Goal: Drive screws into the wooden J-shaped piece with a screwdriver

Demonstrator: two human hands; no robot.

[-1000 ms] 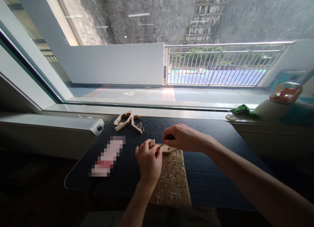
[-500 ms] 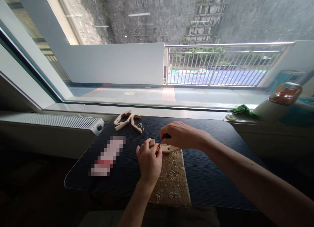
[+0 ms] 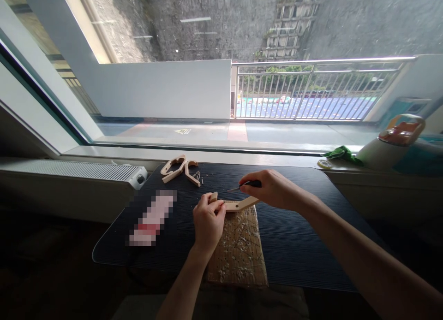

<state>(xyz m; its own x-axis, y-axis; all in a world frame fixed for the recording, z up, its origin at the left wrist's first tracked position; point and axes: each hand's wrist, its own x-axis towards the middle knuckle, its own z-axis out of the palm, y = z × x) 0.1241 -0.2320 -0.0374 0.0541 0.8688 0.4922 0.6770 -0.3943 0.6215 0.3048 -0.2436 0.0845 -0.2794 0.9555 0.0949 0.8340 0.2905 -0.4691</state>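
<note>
My left hand (image 3: 207, 223) is closed around one end of a pale wooden piece (image 3: 237, 204), holding it over a scored cardboard mat (image 3: 238, 246) littered with wood shavings. My right hand (image 3: 273, 188) grips a small knife with a black handle (image 3: 244, 185); its blade points left, lifted just above the wood. Both hands work at the middle of a dark table (image 3: 294, 246).
More cut wooden shapes (image 3: 178, 168) and tiny bits lie at the table's far left. A blurred pink object (image 3: 152, 218) rests left of the hands. A radiator (image 3: 76, 171) stands to the left; a green cloth (image 3: 342, 154) and a white container (image 3: 394, 145) sit on the sill.
The right hand has drawn the knife up and to the right, off the wood. More of the wooden piece now shows between the hands. The left hand stays in place.
</note>
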